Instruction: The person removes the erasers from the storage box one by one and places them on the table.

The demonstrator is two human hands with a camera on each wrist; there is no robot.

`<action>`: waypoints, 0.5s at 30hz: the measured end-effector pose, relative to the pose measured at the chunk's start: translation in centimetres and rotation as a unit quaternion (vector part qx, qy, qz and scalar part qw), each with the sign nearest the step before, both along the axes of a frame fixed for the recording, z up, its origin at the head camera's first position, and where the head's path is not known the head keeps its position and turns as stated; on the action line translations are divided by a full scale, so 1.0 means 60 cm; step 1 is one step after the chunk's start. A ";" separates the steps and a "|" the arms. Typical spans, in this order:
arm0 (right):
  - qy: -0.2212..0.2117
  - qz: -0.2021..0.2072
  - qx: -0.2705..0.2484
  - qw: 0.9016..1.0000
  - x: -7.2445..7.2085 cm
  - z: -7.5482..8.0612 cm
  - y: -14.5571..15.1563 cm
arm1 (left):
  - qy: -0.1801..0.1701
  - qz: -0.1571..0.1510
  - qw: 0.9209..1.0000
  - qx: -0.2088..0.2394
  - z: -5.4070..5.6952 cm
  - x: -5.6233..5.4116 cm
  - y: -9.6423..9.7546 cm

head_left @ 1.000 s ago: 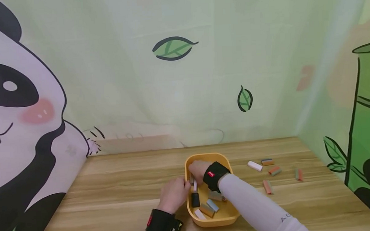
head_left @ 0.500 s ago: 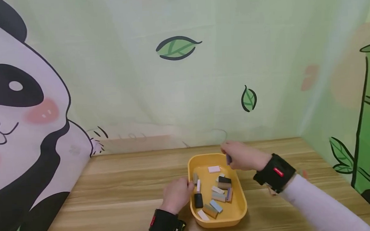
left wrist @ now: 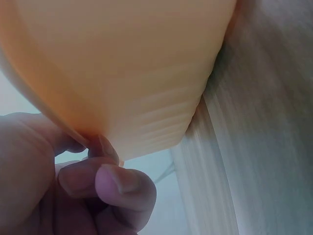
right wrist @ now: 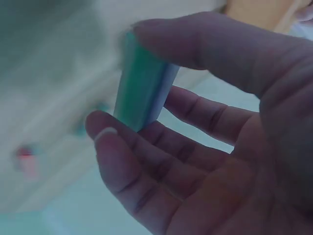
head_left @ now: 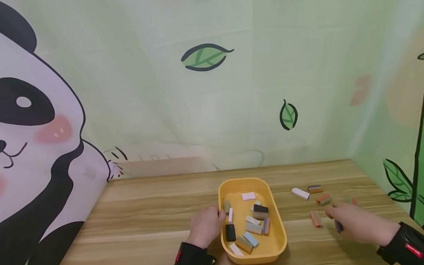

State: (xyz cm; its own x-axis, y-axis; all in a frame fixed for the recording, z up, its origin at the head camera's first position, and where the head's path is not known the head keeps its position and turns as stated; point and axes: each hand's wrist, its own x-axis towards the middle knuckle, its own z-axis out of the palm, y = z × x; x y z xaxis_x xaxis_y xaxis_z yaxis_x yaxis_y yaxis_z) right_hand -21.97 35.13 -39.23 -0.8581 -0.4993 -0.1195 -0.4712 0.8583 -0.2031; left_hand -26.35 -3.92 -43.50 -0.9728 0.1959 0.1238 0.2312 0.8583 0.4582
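Note:
A yellow plastic bin [head_left: 253, 259] stands on the wooden table, with several small blocks inside it. At its left side my left hand [head_left: 205, 228] pinches the rim; in the left wrist view the thumb and fingers [left wrist: 129, 183] meet at the bin's edge. Off to the right, over the table, my right hand [head_left: 359, 223] holds a small green-and-purple block [right wrist: 142, 88] between thumb and fingers. Only a dark end of that block shows in the head view. Inside the bin lie a pink-white block [head_left: 248, 196], a black one [head_left: 230, 233] and a light blue one [head_left: 251, 239].
Right of the bin lie a white block [head_left: 300, 193], a blue-and-orange block [head_left: 315, 189], an orange-and-green block [head_left: 324, 199] and an orange-and-grey block [head_left: 315, 219]. Another [head_left: 354, 201] is partly hidden behind my right hand. A printed cloth [head_left: 155, 111] hangs behind the table.
My right hand has come out of the bin with the block and swung right, past the bin's far right rim. My left hand has stayed at the left rim.

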 end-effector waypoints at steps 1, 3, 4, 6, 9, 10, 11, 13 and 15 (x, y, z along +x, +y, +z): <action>-0.014 -0.012 -0.005 1.000 0.000 -0.009 0.012 | 0.000 0.002 1.000 0.000 0.000 0.001 -0.001; -0.033 -0.036 -0.016 0.999 -0.003 -0.025 0.032 | 0.004 0.003 1.000 0.002 -0.001 0.001 -0.003; -0.037 -0.045 -0.018 0.998 -0.003 -0.033 0.041 | 0.004 0.003 1.000 0.003 -0.001 0.002 -0.004; -0.046 -0.066 -0.023 0.997 -0.005 -0.047 0.056 | 0.002 0.001 1.000 0.005 -0.002 0.002 -0.004; -0.057 -0.091 -0.031 0.994 -0.006 -0.065 0.072 | -0.004 -0.003 1.000 0.005 -0.002 0.003 -0.003; -0.062 -0.101 -0.032 0.992 -0.007 -0.069 0.075 | -0.007 -0.005 1.000 0.005 -0.002 0.003 -0.003; -0.068 -0.112 -0.033 0.991 -0.008 -0.072 0.078 | -0.005 -0.006 1.000 0.005 -0.002 0.003 -0.003; -0.074 -0.124 -0.031 0.989 -0.011 -0.075 0.080 | -0.004 -0.004 1.000 0.006 0.000 0.003 -0.003; -0.081 -0.135 -0.024 0.987 -0.014 -0.074 0.080 | -0.004 -0.002 1.000 0.007 0.002 0.003 -0.003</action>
